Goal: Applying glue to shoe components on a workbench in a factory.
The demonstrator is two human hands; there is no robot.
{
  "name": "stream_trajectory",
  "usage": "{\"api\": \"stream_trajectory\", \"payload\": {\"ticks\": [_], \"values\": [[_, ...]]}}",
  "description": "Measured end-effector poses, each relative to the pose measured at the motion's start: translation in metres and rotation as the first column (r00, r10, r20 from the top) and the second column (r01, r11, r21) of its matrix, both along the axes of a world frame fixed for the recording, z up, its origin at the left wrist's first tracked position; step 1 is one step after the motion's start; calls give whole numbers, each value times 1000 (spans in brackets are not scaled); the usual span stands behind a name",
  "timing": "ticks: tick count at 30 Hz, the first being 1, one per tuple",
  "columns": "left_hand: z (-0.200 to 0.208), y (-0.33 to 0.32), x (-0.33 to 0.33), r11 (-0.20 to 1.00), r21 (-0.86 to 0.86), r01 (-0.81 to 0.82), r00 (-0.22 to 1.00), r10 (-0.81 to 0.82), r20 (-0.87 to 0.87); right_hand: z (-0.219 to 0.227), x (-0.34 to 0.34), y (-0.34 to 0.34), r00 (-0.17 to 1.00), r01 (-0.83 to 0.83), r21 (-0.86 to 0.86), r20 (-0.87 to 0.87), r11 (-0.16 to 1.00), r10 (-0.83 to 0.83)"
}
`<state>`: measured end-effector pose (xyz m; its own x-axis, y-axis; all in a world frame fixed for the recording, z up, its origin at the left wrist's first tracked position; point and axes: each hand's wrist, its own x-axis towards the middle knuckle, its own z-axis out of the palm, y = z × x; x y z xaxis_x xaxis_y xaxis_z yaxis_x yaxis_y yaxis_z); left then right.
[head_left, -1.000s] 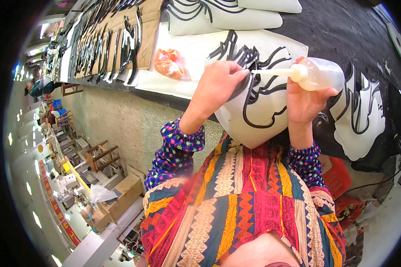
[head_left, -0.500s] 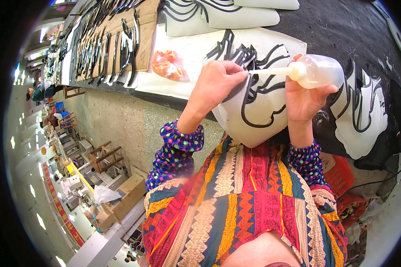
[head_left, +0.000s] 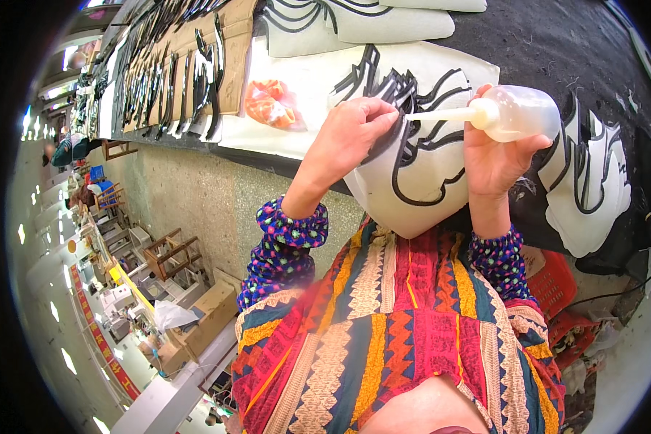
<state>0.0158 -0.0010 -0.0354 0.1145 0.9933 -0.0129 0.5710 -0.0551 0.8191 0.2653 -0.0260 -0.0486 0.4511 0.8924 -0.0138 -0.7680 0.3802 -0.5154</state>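
My right hand (head_left: 493, 165) is wrapped around a translucent squeeze bottle (head_left: 526, 113) with pale liquid in it. The bottle lies nearly level, its long white nozzle (head_left: 441, 115) pointing left. Just left of the nozzle tip, my left hand (head_left: 347, 136) is closed in a pinch; what its fingertips hold is hidden. Beneath both hands lies a pale, curved sheet piece (head_left: 416, 211) with black strips (head_left: 421, 203) running along it in loops. Several loose black strips (head_left: 365, 69) are bunched beyond my left fingers on a white sheet (head_left: 267, 139).
An orange-and-white bundle (head_left: 271, 103) lies left of my hands. Black strips on cardboard (head_left: 240, 54) cover the far left. More trimmed pale pieces (head_left: 589, 192) are at the right and pale pieces (head_left: 390, 29) at the far side. Red baskets (head_left: 553, 286) stand below the table's right end.
My left fingertips have drawn slightly left, leaving a small gap to the nozzle tip. My right hand and the bottle have barely moved.
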Motion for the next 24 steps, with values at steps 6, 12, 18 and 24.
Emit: {"api": "stream_trajectory", "payload": {"ticks": [6, 12, 18, 24], "values": [[23, -1, -11, 818, -494, 293, 661, 200, 723, 23, -16, 3, 929, 46, -18, 368, 999, -36], [42, -8, -12, 749, -576, 329, 531, 358, 768, 38, -22, 10, 838, -121, 203, 546, 972, -10], [44, -9, -12, 747, -573, 338, 544, 342, 766, 32, -13, 16, 762, -319, 315, 646, 894, 44], [45, -12, -11, 735, -566, 373, 512, 345, 786, 27, -13, 19, 726, -268, 307, 687, 913, -17]]}}
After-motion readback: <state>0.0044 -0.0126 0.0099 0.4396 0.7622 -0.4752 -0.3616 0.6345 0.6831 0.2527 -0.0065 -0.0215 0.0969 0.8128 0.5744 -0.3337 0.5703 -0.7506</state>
